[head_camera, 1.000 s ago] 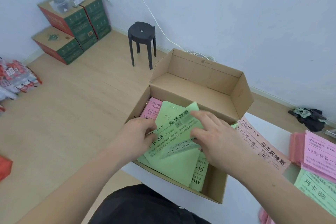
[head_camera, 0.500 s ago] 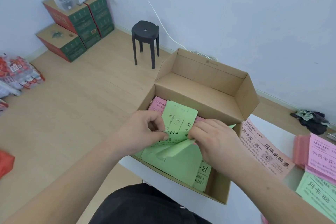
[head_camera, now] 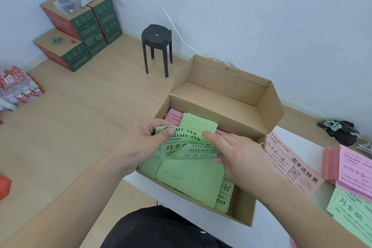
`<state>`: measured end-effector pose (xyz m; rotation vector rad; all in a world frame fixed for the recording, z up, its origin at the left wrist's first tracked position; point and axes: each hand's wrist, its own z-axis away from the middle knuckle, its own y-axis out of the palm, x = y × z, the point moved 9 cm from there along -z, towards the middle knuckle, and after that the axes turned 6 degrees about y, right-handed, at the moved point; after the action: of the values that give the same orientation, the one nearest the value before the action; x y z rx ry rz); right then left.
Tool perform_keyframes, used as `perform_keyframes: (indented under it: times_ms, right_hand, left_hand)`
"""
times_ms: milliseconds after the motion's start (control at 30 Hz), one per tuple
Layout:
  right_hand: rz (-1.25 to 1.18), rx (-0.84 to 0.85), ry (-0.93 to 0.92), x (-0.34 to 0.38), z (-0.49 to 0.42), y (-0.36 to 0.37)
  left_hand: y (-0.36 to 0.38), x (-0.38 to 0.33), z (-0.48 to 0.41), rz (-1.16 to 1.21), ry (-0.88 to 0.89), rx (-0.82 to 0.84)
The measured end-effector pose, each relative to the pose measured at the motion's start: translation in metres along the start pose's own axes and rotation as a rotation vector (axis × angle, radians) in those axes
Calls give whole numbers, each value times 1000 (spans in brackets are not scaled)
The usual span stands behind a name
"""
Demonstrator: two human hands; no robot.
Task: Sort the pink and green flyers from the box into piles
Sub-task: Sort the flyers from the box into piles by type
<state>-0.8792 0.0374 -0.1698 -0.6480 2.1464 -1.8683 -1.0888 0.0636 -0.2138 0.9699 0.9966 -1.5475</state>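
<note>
**Q:** Head view. Where do your hands stand?

**A:** Both are over the box (head_camera: 217, 86) at the near left edge of the table (head_camera: 302, 137). Your left hand (head_camera: 145, 143) pinches a small fan of green flyers (head_camera: 187, 143), thumb on top and fingers beneath. Your right hand (head_camera: 239, 157) is not gripping: its fingers lie fairly straight against the right end of the fan, forefinger reaching to the upper sheet.

**Q:** Why held that way?

**A:** Likely so the left hand anchors the bundle while the right squares it or peels sheets. The fan sits raised above more green sheets lying loose in the box, and pink flyers (head_camera: 173, 116) peek out at the far left corner behind it.

**Q:** And where does it go?

**A:** To the right. A pink pile (head_camera: 354, 167) lies far right, a green pile (head_camera: 350, 211) nearer you, and a loose pink flyer (head_camera: 291, 163) just beside the box.

**Q:** Changed since half a second back?

**A:** Yes. Your right hand was curled over the sheets and one was folding over; now its fingers have straightened and the fan lies flatter, printed faces up. The bundle remains over the box.
</note>
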Motion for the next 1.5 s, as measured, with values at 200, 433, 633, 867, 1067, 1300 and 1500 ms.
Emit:
perform_keyframes:
  times_ms: [200, 433, 633, 867, 1067, 1300, 1500]
  right_hand:
    - [32, -46, 29, 2, -3, -4]
    - [17, -32, 32, 5, -1, 5]
    - [64, 46, 85, 9, -8, 12]
    - [154, 212, 93, 2, -5, 23]
    - [236, 452, 109, -3, -1, -17]
    - [247, 556, 360, -36, 9, -30]
    - [178, 584, 451, -48, 18, -40]
  left_hand:
    - [6, 3, 1, -1, -12, 72]
    - [1, 13, 4, 61, -27, 40]
    - [19, 12, 13, -43, -31, 161]
    - [3, 16, 4, -563, 22, 49]
    - [40, 31, -5, -1102, -28, 118]
    - [35, 36, -14, -799, -26, 92]
    - [17, 19, -9, -529, 57, -9]
